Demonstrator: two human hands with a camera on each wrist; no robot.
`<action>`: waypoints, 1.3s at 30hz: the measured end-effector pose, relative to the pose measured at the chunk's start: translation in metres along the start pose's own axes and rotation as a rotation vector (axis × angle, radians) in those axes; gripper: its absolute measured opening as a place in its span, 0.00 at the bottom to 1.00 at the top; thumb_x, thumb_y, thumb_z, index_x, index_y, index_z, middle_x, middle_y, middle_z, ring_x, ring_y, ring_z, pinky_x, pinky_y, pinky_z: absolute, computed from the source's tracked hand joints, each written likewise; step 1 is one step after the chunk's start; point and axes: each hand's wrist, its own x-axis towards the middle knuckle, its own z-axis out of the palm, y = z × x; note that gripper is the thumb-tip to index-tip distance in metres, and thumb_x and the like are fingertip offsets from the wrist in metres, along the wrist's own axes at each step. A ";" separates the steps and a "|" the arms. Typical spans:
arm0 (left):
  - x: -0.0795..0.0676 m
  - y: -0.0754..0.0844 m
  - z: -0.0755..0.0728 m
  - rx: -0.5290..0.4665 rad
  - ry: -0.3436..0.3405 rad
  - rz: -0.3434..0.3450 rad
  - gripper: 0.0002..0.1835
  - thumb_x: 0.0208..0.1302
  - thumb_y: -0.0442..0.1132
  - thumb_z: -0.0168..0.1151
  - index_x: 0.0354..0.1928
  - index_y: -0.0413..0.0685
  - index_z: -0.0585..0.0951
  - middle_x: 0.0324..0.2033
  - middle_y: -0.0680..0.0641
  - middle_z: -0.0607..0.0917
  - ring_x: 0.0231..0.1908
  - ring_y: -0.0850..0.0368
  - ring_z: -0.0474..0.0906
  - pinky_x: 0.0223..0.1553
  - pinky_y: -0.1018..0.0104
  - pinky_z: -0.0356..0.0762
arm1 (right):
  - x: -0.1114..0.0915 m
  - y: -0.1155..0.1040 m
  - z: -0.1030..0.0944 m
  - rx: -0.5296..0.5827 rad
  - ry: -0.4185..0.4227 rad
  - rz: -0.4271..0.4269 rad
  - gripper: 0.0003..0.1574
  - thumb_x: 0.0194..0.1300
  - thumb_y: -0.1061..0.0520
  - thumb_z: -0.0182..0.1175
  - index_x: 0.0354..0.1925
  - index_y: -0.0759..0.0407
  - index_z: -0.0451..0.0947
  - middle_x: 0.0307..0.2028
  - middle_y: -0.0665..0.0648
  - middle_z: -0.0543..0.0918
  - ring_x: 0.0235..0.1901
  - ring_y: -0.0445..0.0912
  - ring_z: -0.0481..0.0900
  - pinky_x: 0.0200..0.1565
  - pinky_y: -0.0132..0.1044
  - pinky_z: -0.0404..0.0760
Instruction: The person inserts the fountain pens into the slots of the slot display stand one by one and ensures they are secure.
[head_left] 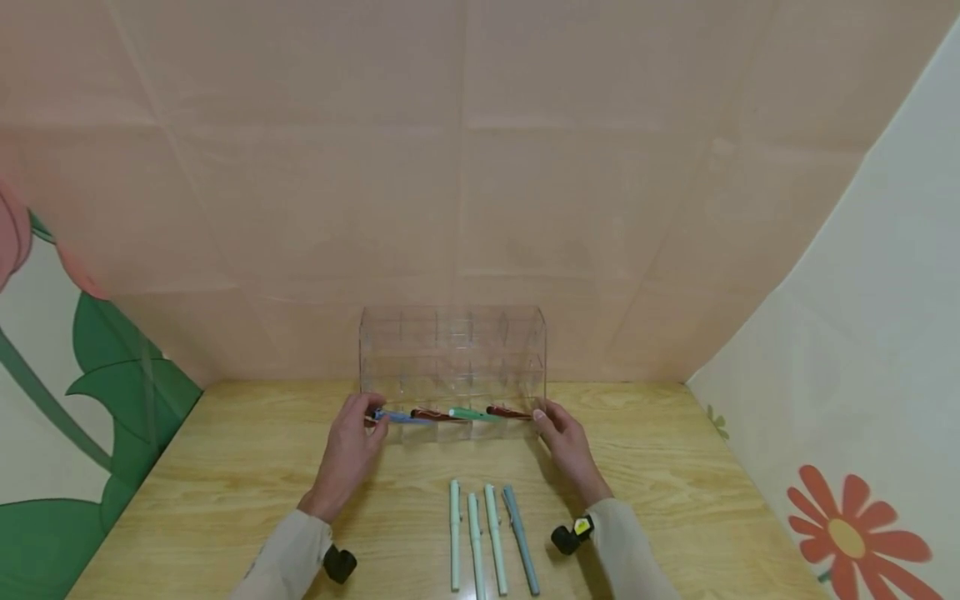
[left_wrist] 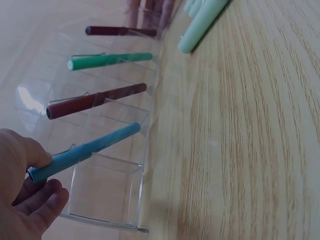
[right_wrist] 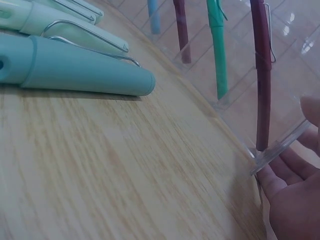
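Apparently to steady the clear organizer [head_left: 453, 342] on the wooden surface [head_left: 675, 467], the right hand [head_left: 566, 446] has its grip curled round the lower right edge, while the left hand [head_left: 351, 442] has its grip narrowed to a pinch on the cap end of a blue pen [left_wrist: 100, 147], perhaps to control its lean. That one, two dark red pens [left_wrist: 80, 104] and a green pen [left_wrist: 110, 60] slant in lower compartments, seemingly one apiece; three mint pens [head_left: 454, 537] and a teal pen [head_left: 521, 542] lie in front.
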 end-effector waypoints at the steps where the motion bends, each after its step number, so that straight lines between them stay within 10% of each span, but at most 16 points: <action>1: 0.000 0.000 0.000 -0.001 0.003 -0.003 0.16 0.72 0.31 0.67 0.58 0.38 0.80 0.53 0.39 0.83 0.49 0.48 0.84 0.51 0.54 0.87 | 0.000 0.000 0.000 0.000 0.000 0.001 0.35 0.83 0.43 0.56 0.77 0.59 0.68 0.76 0.67 0.72 0.76 0.62 0.72 0.74 0.57 0.75; 12: -0.016 0.003 -0.014 -0.047 0.093 -0.019 0.17 0.75 0.33 0.63 0.62 0.40 0.79 0.59 0.42 0.77 0.53 0.48 0.80 0.50 0.57 0.84 | 0.000 -0.002 0.001 -0.022 0.003 0.017 0.35 0.84 0.45 0.54 0.78 0.61 0.66 0.76 0.68 0.72 0.75 0.63 0.73 0.75 0.58 0.73; 22: -0.037 0.014 -0.020 -0.022 0.223 0.040 0.07 0.74 0.30 0.63 0.51 0.40 0.83 0.43 0.47 0.81 0.40 0.61 0.76 0.37 0.70 0.78 | -0.001 -0.002 0.001 -0.028 0.006 0.002 0.36 0.84 0.42 0.54 0.78 0.61 0.67 0.75 0.68 0.74 0.75 0.61 0.73 0.75 0.58 0.72; 39: -0.054 0.027 -0.012 -0.073 0.057 0.002 0.06 0.69 0.29 0.66 0.42 0.48 0.84 0.30 0.57 0.81 0.30 0.69 0.73 0.31 0.73 0.74 | -0.003 -0.004 0.002 -0.027 0.015 -0.006 0.38 0.84 0.41 0.54 0.77 0.63 0.67 0.73 0.70 0.75 0.73 0.63 0.75 0.74 0.57 0.74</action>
